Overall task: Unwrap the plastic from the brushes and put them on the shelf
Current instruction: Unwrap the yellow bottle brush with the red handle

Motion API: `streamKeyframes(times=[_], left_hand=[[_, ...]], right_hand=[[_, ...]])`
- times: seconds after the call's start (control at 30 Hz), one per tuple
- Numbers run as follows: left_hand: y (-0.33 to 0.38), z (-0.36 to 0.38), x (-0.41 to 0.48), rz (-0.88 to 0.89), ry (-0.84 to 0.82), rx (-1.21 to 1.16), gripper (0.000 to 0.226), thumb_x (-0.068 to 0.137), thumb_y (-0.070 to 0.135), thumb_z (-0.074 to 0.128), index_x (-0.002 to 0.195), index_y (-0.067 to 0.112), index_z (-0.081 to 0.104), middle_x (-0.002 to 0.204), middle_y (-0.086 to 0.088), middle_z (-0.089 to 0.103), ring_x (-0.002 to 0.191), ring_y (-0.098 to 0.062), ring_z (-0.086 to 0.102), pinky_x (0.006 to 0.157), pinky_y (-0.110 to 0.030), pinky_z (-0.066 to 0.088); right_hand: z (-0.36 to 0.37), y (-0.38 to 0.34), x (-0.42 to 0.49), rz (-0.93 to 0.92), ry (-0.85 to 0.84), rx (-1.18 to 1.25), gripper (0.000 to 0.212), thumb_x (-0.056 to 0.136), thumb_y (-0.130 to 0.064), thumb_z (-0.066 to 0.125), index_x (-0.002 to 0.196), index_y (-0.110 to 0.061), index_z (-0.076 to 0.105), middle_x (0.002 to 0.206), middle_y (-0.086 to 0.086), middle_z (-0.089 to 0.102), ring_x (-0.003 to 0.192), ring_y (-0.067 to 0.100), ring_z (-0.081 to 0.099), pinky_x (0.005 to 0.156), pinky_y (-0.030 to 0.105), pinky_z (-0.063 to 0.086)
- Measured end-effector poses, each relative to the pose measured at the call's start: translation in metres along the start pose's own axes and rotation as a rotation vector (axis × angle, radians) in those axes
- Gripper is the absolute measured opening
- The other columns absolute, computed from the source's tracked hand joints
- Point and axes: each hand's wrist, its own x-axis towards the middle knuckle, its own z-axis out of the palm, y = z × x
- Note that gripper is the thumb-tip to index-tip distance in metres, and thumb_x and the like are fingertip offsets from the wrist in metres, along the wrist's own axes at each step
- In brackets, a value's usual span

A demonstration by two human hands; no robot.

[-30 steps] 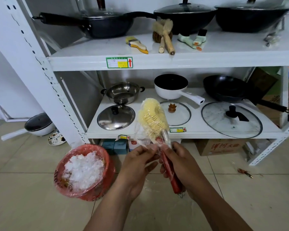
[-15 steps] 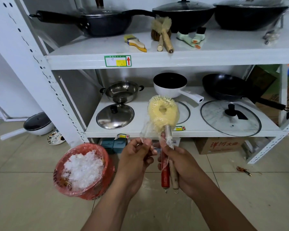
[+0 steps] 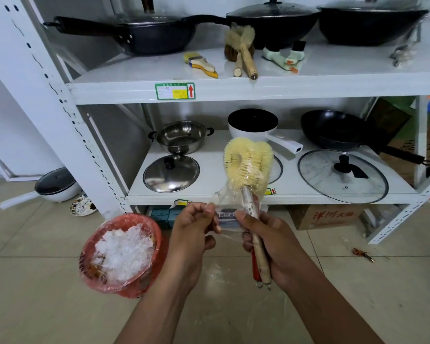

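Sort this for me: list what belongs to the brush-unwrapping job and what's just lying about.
Job: bundled yellow brushes, plastic wrap, left hand, right hand, top shelf, red bin of crumpled plastic.

Lying about: steel pot, steel lid, glass lid, white saucepan, black frying pan.

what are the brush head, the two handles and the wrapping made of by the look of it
The brush head: pale yellow stiff bristles, plant fibre or plastic, cannot tell. The pale handle: matt, tan, likely bare wood. The red handle: glossy, painted wood or plastic. The wrapping: thin clear film, crinkled and shiny, with a blue printed label.
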Motion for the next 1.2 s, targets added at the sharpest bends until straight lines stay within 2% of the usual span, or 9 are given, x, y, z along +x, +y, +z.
streamKeyframes(times=[0.13,0.3,0.47,0.6,0.67,0.77,0.87,0.97,1.2], left_hand=[[0.0,0.0,0.001,-0.036,0.014,-0.007,0.017,0.105,0.014,0.055,0.088,0.012,0.058,0.072,-0.001,0.06,0.057,-0.009,0.053,0.044,-0.019,0.031],[-0.001,-0.002,0.004,-0.051,0.042,-0.038,0.012,0.103,0.016,0.058,0.093,0.01,0.058,0.069,0.0,0.057,0.052,-0.008,0.05,0.039,-0.017,0.029],[0.001,-0.005,0.004,-0.175,-0.025,-0.132,0.02,0.104,0.03,0.054,0.095,0.012,0.058,0.061,-0.001,0.047,0.046,-0.01,0.041,0.038,-0.019,0.022],[0.002,-0.003,-0.004,-0.327,-0.202,-0.205,0.058,0.095,0.067,0.051,0.087,0.013,0.07,0.055,-0.001,0.038,0.04,-0.012,0.032,0.038,-0.021,0.026],[0.001,-0.003,-0.004,-0.329,-0.166,-0.285,0.055,0.092,0.067,0.056,0.084,0.015,0.069,0.055,0.001,0.038,0.041,-0.012,0.032,0.039,-0.022,0.029],[-0.001,-0.004,-0.001,-0.274,-0.078,-0.368,0.032,0.099,0.044,0.061,0.079,0.018,0.062,0.055,0.003,0.031,0.044,-0.01,0.027,0.039,-0.022,0.027],[-0.003,-0.003,0.0,-0.123,-0.013,-0.308,0.031,0.107,0.029,0.049,0.08,0.015,0.056,0.051,0.001,0.029,0.034,-0.011,0.027,0.035,-0.02,0.022],[-0.003,-0.002,0.001,0.077,0.169,-0.166,0.034,0.111,0.028,0.038,0.086,0.012,0.055,0.051,-0.003,0.036,0.034,-0.015,0.031,0.034,-0.018,0.024],[-0.005,-0.008,0.004,0.259,0.418,-0.05,0.035,0.112,0.032,0.037,0.091,0.01,0.054,0.053,0.0,0.044,0.041,-0.014,0.032,0.033,-0.022,0.026]], right_hand=[[0.003,0.0,-0.003,-0.095,0.206,-0.174,0.028,0.077,-0.026,0.088,0.097,-0.011,0.075,0.06,-0.002,0.063,0.052,0.01,0.052,0.051,0.021,0.046],[0.006,-0.003,-0.007,-0.204,0.234,-0.342,0.025,0.075,-0.033,0.09,0.091,-0.018,0.075,0.064,-0.002,0.067,0.054,0.008,0.056,0.05,0.015,0.047],[0.006,-0.007,-0.009,-0.108,0.013,-0.243,0.038,0.077,-0.055,0.077,0.089,-0.019,0.078,0.07,0.001,0.065,0.061,0.011,0.057,0.063,0.028,0.052],[0.008,-0.01,-0.015,-0.043,-0.166,-0.221,0.031,0.09,-0.047,0.069,0.08,-0.02,0.077,0.068,0.003,0.06,0.056,0.011,0.051,0.057,0.026,0.047],[0.007,-0.011,-0.015,-0.006,-0.213,-0.171,0.031,0.09,-0.045,0.068,0.08,-0.017,0.074,0.067,0.004,0.059,0.057,0.013,0.049,0.056,0.025,0.046],[0.005,-0.011,-0.014,0.032,-0.258,-0.12,0.032,0.093,-0.044,0.067,0.087,-0.012,0.071,0.069,0.005,0.059,0.058,0.013,0.048,0.056,0.025,0.045],[0.006,-0.008,-0.014,0.017,-0.266,-0.121,0.035,0.088,-0.046,0.072,0.088,-0.011,0.069,0.07,0.006,0.058,0.058,0.013,0.047,0.057,0.025,0.043],[0.006,-0.007,-0.012,0.011,-0.199,-0.088,0.031,0.084,-0.043,0.076,0.088,-0.012,0.073,0.073,0.009,0.06,0.059,0.015,0.052,0.056,0.024,0.047],[0.002,-0.008,-0.01,-0.021,-0.112,-0.06,0.041,0.089,-0.026,0.073,0.117,0.003,0.067,0.089,0.016,0.077,0.069,0.019,0.071,0.064,0.027,0.057]])
